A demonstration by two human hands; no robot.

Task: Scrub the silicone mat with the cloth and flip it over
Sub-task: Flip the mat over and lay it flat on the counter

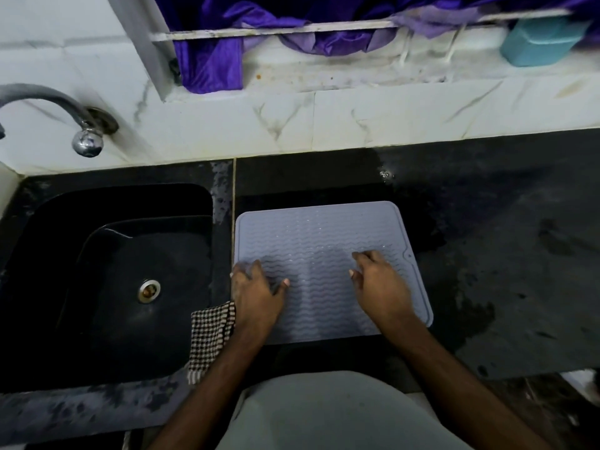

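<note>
Currently, mat: grey silicone mat [324,254] flat on black counter [503,254], ribbed side up, right of sink [107,271].
Hands: left hand [256,292] and right hand [380,287] spread flat on mat, gripping nothing.
Cloth: checked cloth [211,336] parked at sink edge, not in use.
Progress: can't tell whether scrubbed or flipped.

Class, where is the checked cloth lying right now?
The checked cloth lies on the counter between the sink and the silicone mat, partly under the left forearm.
</note>
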